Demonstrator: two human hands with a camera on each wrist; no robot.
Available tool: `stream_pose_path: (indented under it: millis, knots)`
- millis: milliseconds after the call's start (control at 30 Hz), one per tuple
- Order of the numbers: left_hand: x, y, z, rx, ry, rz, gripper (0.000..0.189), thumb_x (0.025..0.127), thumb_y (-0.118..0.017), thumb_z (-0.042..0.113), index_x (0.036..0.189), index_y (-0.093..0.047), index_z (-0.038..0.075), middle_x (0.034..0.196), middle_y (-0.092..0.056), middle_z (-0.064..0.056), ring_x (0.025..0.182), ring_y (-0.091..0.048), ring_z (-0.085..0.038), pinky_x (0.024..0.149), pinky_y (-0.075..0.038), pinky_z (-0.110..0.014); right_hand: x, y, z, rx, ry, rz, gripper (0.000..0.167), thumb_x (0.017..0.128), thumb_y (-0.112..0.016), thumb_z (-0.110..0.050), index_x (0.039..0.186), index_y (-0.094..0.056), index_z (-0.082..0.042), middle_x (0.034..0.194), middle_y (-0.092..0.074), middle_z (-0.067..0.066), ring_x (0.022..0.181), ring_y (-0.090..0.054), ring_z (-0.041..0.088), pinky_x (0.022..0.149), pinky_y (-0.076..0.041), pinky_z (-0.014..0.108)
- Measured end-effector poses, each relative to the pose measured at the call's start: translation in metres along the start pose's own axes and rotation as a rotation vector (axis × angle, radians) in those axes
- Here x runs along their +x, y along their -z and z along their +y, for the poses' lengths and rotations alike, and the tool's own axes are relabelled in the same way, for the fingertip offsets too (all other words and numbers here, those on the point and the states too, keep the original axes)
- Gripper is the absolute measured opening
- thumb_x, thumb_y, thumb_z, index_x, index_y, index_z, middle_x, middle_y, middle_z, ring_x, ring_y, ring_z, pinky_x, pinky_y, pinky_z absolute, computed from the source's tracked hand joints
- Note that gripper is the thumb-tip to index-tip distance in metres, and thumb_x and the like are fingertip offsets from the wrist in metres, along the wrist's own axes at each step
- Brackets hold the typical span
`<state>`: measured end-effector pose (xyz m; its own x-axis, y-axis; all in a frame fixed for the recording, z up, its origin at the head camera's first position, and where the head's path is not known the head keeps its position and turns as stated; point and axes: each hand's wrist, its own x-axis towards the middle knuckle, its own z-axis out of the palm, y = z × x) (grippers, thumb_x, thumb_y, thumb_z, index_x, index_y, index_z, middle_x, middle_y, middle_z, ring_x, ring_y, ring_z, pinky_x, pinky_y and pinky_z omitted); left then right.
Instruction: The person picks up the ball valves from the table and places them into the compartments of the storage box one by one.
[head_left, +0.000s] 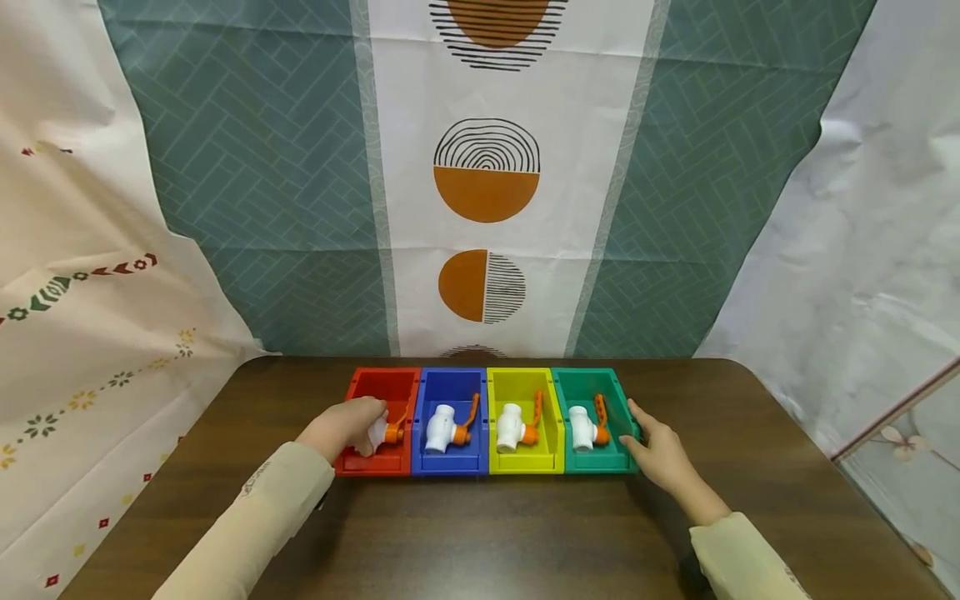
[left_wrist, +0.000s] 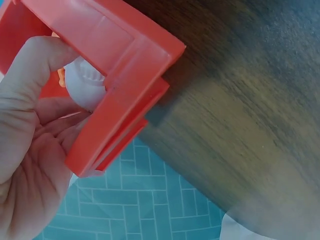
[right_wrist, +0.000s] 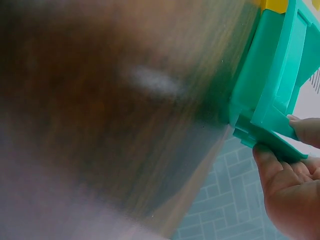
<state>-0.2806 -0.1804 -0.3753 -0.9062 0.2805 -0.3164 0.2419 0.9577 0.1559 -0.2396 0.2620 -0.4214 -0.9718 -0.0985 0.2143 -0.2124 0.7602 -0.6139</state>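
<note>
Reaching over the side wall of the red bin point(head_left: 387, 382), my left hand point(head_left: 345, 426) has thumb and fingers around a white ball valve point(left_wrist: 85, 85) with an orange lever. The bin's front and side walls hide the fingertips in the left wrist view. My right hand point(head_left: 662, 452) pinches the outer side wall of the green bin point(right_wrist: 258, 65), thumb at the rim and fingers along the outside. Similar ball valves lie in the green bin, the yellow bin point(head_left: 525, 467) and the blue bin point(head_left: 452, 469), orange levers to their right.
The bins stand side by side in a row near the far edge of a dark wooden table point(head_left: 465, 533). Behind it hangs a green and white patterned cloth point(head_left: 300, 167). Pale cloths point(head_left: 60, 275) hang at the sides.
</note>
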Motion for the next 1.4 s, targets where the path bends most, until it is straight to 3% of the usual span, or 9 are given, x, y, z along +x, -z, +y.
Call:
stream_pose_path:
  millis: [133,333,533,933,1267,1400]
  knots:
    - [0.0031,0.0026,0.0004,0.004,0.012,-0.028,0.045,0.067,-0.082,-0.002,0.105,-0.058,0.003,0.094,-0.060,-0.008,0.087,-0.054,-0.023,0.095,-0.050,-0.046,0.0011,-0.0003,0.0011,0.003,0.000,-0.001,0.061,0.090,-0.060,-0.002,0.143,-0.032,0.009,0.137,-0.041,0.034,0.119,-0.049,0.048,0.094,-0.045,0.057]
    - [0.0035,0.0031,0.0006,0.014,0.016,-0.035,0.049,0.067,-0.082,-0.001,0.110,-0.060,0.002,0.098,-0.061,-0.009,0.089,-0.054,-0.023,0.095,-0.050,-0.046,0.0007,0.0001,0.0009,0.004,-0.015,-0.016,0.062,0.090,-0.060,-0.004,0.143,-0.031,0.008,0.138,-0.040,0.034,0.120,-0.049,0.048,0.094,-0.045,0.057]
    - [0.0017,0.0043,0.0056,-0.011,0.056,-0.046,0.045,0.068,-0.081,-0.001,0.107,-0.060,0.005,0.095,-0.060,-0.007,0.087,-0.054,-0.023,0.093,-0.050,-0.046,-0.0016,0.0010,0.0015,-0.005,-0.028,-0.022,0.062,0.091,-0.060,-0.005,0.144,-0.031,0.007,0.138,-0.040,0.034,0.121,-0.048,0.048,0.096,-0.043,0.058]
    - [0.0008,0.0030,0.0048,-0.065,0.061,-0.046,0.044,0.066,-0.079,-0.005,0.103,-0.056,0.004,0.092,-0.057,-0.008,0.085,-0.052,-0.022,0.088,-0.053,-0.043,-0.0006,0.0006,-0.0013,0.006,-0.020,-0.013,0.062,0.090,-0.059,-0.004,0.144,-0.030,0.008,0.138,-0.040,0.034,0.120,-0.049,0.048,0.095,-0.044,0.058]
    - [-0.0002,0.0029,0.0038,-0.105,0.074,-0.050,0.048,0.067,-0.079,-0.005,0.107,-0.055,0.003,0.096,-0.056,-0.009,0.087,-0.052,-0.024,0.088,-0.053,-0.045,-0.0007,0.0004,-0.0016,0.003,-0.025,-0.011,0.062,0.091,-0.058,-0.003,0.144,-0.029,0.008,0.139,-0.039,0.033,0.123,-0.046,0.047,0.096,-0.043,0.058]
    - [0.0000,0.0018,0.0040,-0.088,0.061,-0.048,0.063,0.068,-0.078,-0.005,0.124,-0.051,-0.002,0.111,-0.057,-0.015,0.094,-0.052,-0.026,0.094,-0.050,-0.048,-0.0009,-0.0004,-0.0024,-0.018,-0.038,-0.025,0.063,0.092,-0.058,-0.005,0.145,-0.027,0.007,0.140,-0.038,0.033,0.125,-0.044,0.047,0.097,-0.042,0.058]
